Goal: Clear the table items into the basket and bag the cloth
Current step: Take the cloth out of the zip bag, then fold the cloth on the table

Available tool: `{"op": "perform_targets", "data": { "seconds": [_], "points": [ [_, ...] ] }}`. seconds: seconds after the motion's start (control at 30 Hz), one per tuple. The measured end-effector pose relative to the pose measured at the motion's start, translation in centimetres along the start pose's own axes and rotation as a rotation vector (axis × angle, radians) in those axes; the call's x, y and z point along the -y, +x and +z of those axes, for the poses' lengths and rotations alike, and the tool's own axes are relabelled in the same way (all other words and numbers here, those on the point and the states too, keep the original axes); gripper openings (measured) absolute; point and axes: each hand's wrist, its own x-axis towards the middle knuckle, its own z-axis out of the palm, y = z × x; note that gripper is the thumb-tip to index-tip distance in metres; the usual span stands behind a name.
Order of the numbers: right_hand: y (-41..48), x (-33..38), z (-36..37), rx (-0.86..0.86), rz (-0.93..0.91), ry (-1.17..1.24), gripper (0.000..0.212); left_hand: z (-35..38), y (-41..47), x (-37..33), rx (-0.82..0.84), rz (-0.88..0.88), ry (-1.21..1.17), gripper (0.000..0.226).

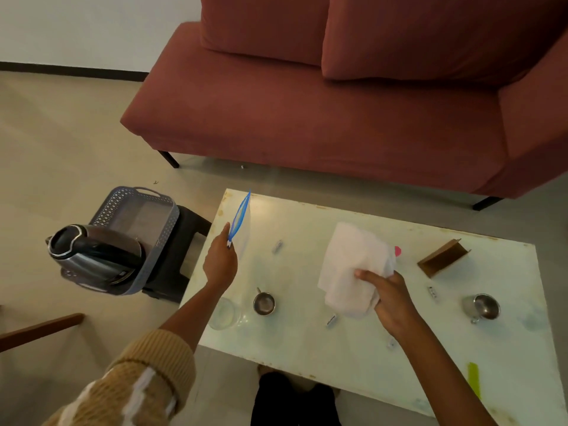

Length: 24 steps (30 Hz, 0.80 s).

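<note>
My right hand [392,298] grips a folded white cloth [353,265], lifted over the middle of the white table [307,348]. My left hand [219,261] pinches a clear zip bag [241,219] by its blue seal; the bag hangs above the table's left edge, its mouth slightly parted. A grey lattice basket [140,207] sits on a dark stool left of the table, with a steel kettle [92,252] lying in its near end. On the table stand two small steel cups [264,303] [483,307] and a clear glass bowl [222,313].
A brown cardboard piece [442,256] stands at the table's far right. Small sachets [331,320] lie scattered on the top, and a green strip [473,379] lies near the right front edge. A red sofa [307,103] stands behind the table. A wooden chair arm [40,329] juts in at left.
</note>
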Motion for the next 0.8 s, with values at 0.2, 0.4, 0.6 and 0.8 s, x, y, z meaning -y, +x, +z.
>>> {"op": "perform_targets", "data": {
  "seconds": [0.2,0.4,0.6,0.8],
  "points": [
    [4.1,-4.0,3.9,-0.009,0.065,-0.016,0.031,4.5,2.7,3.4,0.094,0.017,0.093,0.048],
    [4.9,-7.1,4.8,-0.058,0.136,-0.037,0.032,9.6,1.5,5.0,0.648,0.027,0.240,0.066],
    [3.9,-6.3,5.6,-0.058,0.116,-0.066,0.032,7.3,-0.3,2.7,0.714,-0.097,-0.099,0.044],
    [-0.6,-2.9,6.4,0.108,0.068,-0.086,0.032,-0.7,-5.8,-3.6,0.943,-0.313,-0.733,0.032]
  ]
}}
